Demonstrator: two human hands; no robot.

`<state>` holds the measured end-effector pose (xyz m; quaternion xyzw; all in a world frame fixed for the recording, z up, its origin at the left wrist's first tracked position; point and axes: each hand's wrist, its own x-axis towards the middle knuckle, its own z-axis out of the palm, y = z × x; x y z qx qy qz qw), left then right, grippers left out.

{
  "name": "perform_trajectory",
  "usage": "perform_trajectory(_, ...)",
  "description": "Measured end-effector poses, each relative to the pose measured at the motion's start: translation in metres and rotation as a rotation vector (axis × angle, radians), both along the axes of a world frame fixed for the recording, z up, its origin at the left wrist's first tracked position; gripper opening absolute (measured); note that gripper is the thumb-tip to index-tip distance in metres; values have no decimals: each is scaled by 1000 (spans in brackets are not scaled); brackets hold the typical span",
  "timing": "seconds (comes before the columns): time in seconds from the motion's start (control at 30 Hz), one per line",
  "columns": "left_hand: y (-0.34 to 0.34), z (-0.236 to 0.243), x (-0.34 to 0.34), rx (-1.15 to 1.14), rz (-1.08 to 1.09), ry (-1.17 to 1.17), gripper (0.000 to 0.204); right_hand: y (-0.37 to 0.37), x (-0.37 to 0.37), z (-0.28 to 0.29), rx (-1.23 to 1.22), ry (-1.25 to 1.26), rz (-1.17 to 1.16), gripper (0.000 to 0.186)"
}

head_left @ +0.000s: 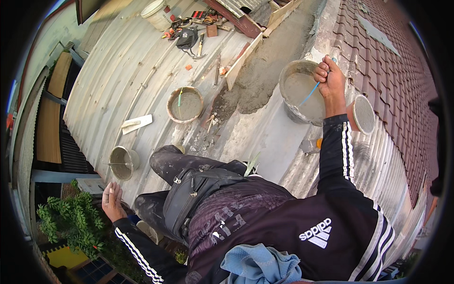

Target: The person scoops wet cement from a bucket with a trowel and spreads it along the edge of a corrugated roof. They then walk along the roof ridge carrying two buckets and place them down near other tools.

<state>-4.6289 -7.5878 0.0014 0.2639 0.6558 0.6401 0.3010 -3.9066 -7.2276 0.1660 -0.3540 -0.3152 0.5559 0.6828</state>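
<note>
My right hand [330, 78] is closed in a fist around a thin blue cord [309, 93] at the far rim of a large bucket [289, 108]. Grey wet mortar [302, 87] fills that bucket, and the cord slants down over it. My left hand [112, 201] is held out at the left with its fingers stretched and nothing in it. Closest to it stands a small bucket [134, 160] with a wire handle and a grey inside. A terracotta-coloured bucket [352, 118] of mortar leans just beyond my right wrist.
A mortar-filled bucket [170, 102] with a green cord stands mid-roof, near a white float [137, 124]. Wet mortar [265, 78] is spread behind a board [243, 61]. Hammer [200, 46], black bag [187, 38] and white bucket [155, 15] lie farther off. Brown tiles [388, 80] rise at right.
</note>
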Motion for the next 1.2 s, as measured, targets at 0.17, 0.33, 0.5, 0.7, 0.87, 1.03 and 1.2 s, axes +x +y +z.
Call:
perform_trajectory(0.17,40,8,-32,195,-2,-87,45,-2,-4,1,-78,-8,-23,15)
perform_trajectory(0.33,35,6,-61,194,17,-199,57,-4,-13,3,-124,-19,-40,17)
perform_trajectory(0.5,-32,-57,-60,171,75,-425,65,-9,-19,7,-153,-49,-85,18)
perform_trajectory(0.7,-118,-151,-6,-66,360,-684,67,-17,-25,13,-133,-61,-82,18)
perform_trajectory(0.87,-99,-218,37,-336,432,-803,54,-32,-24,11,-69,-59,-93,16)
perform_trajectory(1.03,-2,-210,31,-514,-162,-165,62,-42,-26,8,-43,-40,-133,14)
perform_trajectory(1.2,83,-115,100,-392,-95,-174,70,-34,-35,12,-12,-67,-207,13)
